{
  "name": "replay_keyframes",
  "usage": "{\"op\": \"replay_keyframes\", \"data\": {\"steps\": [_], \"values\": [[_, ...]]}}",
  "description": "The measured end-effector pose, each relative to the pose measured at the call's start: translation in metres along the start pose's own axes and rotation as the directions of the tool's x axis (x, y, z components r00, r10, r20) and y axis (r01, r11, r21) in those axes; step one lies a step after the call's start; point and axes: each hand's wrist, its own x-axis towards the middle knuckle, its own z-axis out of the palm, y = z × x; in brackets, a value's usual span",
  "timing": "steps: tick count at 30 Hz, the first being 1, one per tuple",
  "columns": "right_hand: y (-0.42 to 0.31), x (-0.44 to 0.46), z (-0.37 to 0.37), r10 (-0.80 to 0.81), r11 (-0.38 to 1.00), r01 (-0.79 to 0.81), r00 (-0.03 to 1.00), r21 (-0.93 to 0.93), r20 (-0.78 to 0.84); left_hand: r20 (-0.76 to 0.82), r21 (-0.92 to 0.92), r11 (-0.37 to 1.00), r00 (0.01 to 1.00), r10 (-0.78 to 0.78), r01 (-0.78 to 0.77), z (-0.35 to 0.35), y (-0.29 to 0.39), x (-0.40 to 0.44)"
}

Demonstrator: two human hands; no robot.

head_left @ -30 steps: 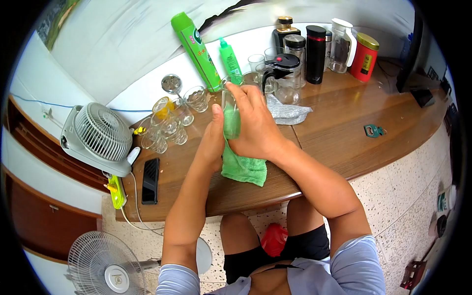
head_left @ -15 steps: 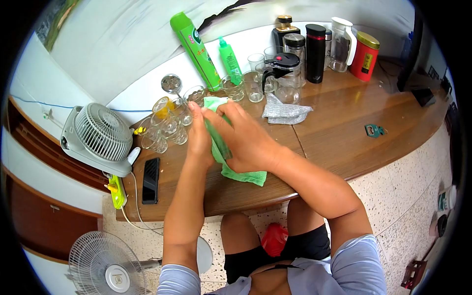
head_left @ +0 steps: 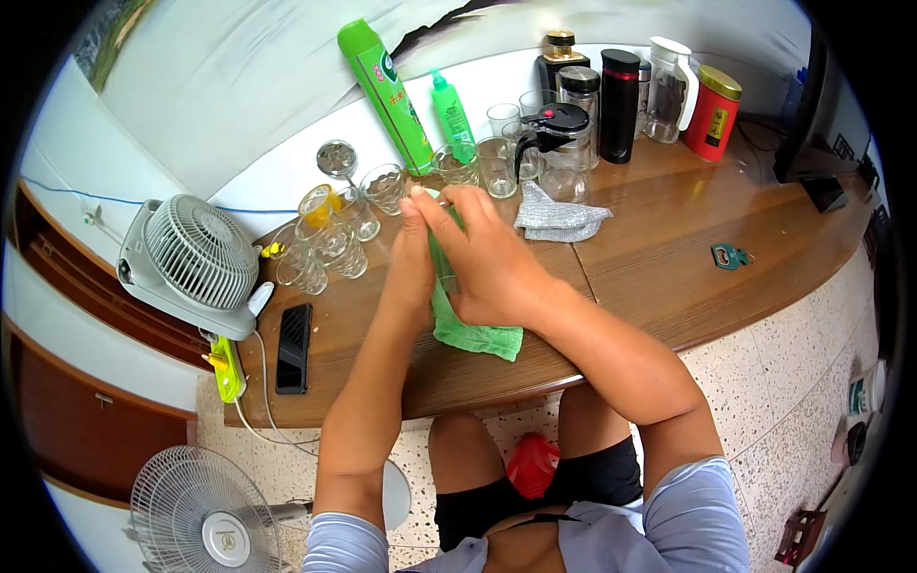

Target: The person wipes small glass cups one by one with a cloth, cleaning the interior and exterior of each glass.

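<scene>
Between my two hands, over the front part of the wooden table, is a clear drinking glass [head_left: 445,263] with a green cloth [head_left: 478,336] around it. My left hand [head_left: 411,263] presses the cloth against the glass from the left. My right hand [head_left: 492,263] wraps the glass from the right, its fingers bent over the upper end. The cloth's lower part hangs down onto the tabletop. Most of the glass is hidden by my fingers and the cloth. Beyond my hands stand more glasses, among them a tumbler [head_left: 497,170] and a stemmed glass [head_left: 384,189].
A small fan [head_left: 202,253], a phone [head_left: 294,349] and several glasses are on the left. Green bottles, a black-lidded teapot [head_left: 564,158], a grey cloth [head_left: 562,216], a black flask [head_left: 619,110], a pitcher [head_left: 669,91] and a red tin [head_left: 712,115] stand behind. A bottle opener [head_left: 731,256] lies right.
The glass was upright and largely visible a second ago, then tilted inside the cloth. Both hands have shifted and turned around it, and the cloth now covers more of it.
</scene>
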Motion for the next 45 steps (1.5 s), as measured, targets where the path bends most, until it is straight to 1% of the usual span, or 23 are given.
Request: {"op": "replay_keyframes", "data": {"steps": [3, 4, 6, 7, 9, 10, 12, 15, 18, 19, 21, 22, 25, 28, 31, 34, 37, 38, 40, 41, 44, 45], "values": [[-0.005, 0.002, -0.004, -0.065, 0.998, 0.064, 0.996, 0.024, 0.064, -0.102, -0.131, 0.986, 0.988, -0.114, 0.101, 0.005, 0.019, -0.008], [-0.005, 0.002, -0.005, -0.086, 0.996, 0.083, 0.993, 0.033, 0.081, -0.071, -0.153, 0.984, 0.992, -0.1, 0.089, -0.001, 0.017, -0.005], [-0.003, 0.004, -0.007, -0.111, 0.988, 0.104, 0.992, 0.111, 0.056, -0.007, -0.195, 0.978, 0.997, -0.072, 0.07, -0.015, 0.008, 0.004], [-0.001, 0.004, -0.008, -0.122, 0.982, 0.114, 0.992, 0.148, 0.042, 0.041, -0.25, 0.965, 0.997, -0.069, 0.077, -0.019, 0.005, 0.006], [-0.002, 0.004, -0.007, -0.11, 0.982, 0.114, 0.993, 0.15, -0.036, 0.132, -0.359, 0.929, 0.99, -0.051, 0.096, -0.023, 0.002, 0.009], [-0.002, 0.005, -0.006, -0.105, 0.982, 0.115, 0.992, 0.151, -0.074, 0.154, -0.407, 0.906, 0.986, -0.058, 0.117, -0.022, 0.003, 0.008], [0.0, 0.005, -0.002, -0.069, 0.984, 0.079, 0.995, 0.161, -0.069, 0.198, -0.499, 0.851, 0.978, -0.07, 0.162, -0.021, 0.004, 0.008], [0.002, 0.004, 0.004, 0.012, 0.99, 0.0, 0.997, 0.14, -0.082, 0.146, -0.329, 0.939, 0.988, -0.053, 0.099, -0.024, 0.003, 0.009], [0.002, 0.004, 0.003, 0.106, 0.985, -0.089, 0.988, 0.149, -0.112, 0.08, -0.161, 0.984, 0.995, -0.06, 0.072, -0.013, 0.001, 0.006], [0.003, 0.005, 0.002, 0.138, 0.98, -0.117, 0.983, 0.16, -0.123, 0.092, -0.109, 0.993, 0.995, -0.035, 0.045, -0.01, -0.002, 0.006], [0.007, 0.005, 0.001, 0.155, 0.985, -0.139, 0.974, 0.106, -0.163, 0.121, -0.004, 1.0, 0.993, 0.012, -0.012, -0.006, -0.009, 0.006], [0.008, 0.005, 0.0, 0.164, 0.985, -0.151, 0.969, 0.079, -0.185, 0.142, 0.039, 0.999, 0.99, 0.005, -0.011, -0.005, -0.011, 0.005], [0.011, 0.006, -0.001, 0.12, 0.992, -0.112, 0.973, 0.051, -0.196, 0.183, 0.153, 0.978, 0.976, 0.115, -0.144, -0.01, -0.024, 0.012], [0.006, 0.004, -0.001, 0.049, 0.999, -0.049, 0.993, 0.001, -0.108, 0.017, 0.139, 0.979, 0.989, 0.15, -0.151, -0.01, -0.027, 0.014], [0.0, 0.0, 0.005, -0.017, 1.0, 0.018, 0.998, 0.013, -0.062, -0.122, 0.145, 0.985, 0.986, 0.111, -0.093, -0.007, -0.011, 0.005], [-0.004, -0.001, 0.008, -0.04, 0.994, 0.038, 0.999, 0.107, 0.021, -0.235, -0.004, 0.999, 0.971, -0.038, 0.038, -0.027, -0.013, 0.015], [-0.004, -0.004, 0.012, -0.096, 0.99, 0.09, 0.994, 0.106, 0.048, -0.195, -0.092, 0.996, 0.98, -0.028, 0.01, -0.022, -0.002, 0.007], [-0.004, -0.004, 0.012, -0.089, 0.991, 0.085, 0.996, 0.104, 0.033, -0.19, -0.118, 0.993, 0.981, -0.023, 0.001, -0.022, -0.004, 0.009], [-0.003, -0.004, 0.01, -0.075, 0.992, 0.074, 0.997, 0.099, 0.005, -0.183, -0.086, 0.996, 0.983, -0.033, 0.017, -0.025, -0.013, 0.014], [-0.002, -0.004, 0.009, -0.042, 0.996, 0.045, 0.998, 0.074, -0.038, -0.179, -0.07, 0.997, 0.983, -0.037, 0.024, -0.026, -0.016, 0.016], [0.001, 0.0, 0.005, 0.036, 0.999, -0.033, 0.986, 0.025, -0.161, -0.081, 0.02, 1.0, 0.997, 0.018, -0.016, 0.001, -0.013, 0.006], [0.004, 0.002, 0.002, 0.055, 0.998, -0.052, 0.979, 0.023, -0.198, -0.015, 0.083, 0.995, 0.998, 0.061, -0.06, -0.004, -0.02, 0.01]]}}
